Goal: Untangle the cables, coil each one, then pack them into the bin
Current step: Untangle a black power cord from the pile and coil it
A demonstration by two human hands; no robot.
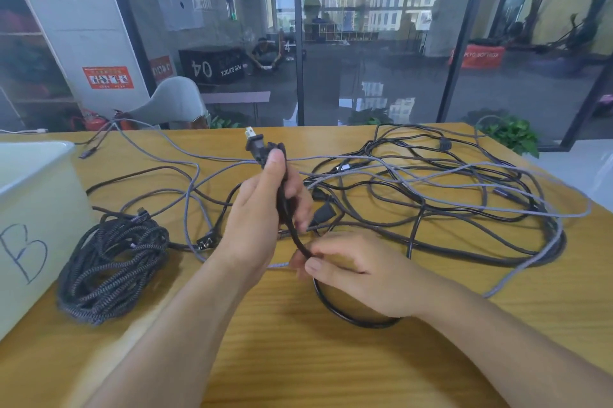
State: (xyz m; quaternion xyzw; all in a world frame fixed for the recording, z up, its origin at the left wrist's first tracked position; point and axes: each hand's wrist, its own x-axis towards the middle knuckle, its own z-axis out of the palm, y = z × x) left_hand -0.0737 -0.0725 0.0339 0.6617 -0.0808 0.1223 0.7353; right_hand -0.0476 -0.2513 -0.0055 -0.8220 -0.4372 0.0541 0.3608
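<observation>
Black power cable (pixel 300 246) gripped in left hand (pixel 265 208), pinched by right hand (pixel 351 271) (fingertips seemingly blurred).

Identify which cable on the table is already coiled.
The dark braided cable bundled beside the white bin; the grey and black cables to its right lie loose and tangled.

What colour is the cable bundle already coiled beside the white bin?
Dark grey and black braided weave, seen in the head view: coiled bundle, bin.

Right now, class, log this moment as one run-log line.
left hand: holds black power cable near plug | right hand: pinches same cable lower | braided coil: beside bin | tangle: unsorted
</observation>
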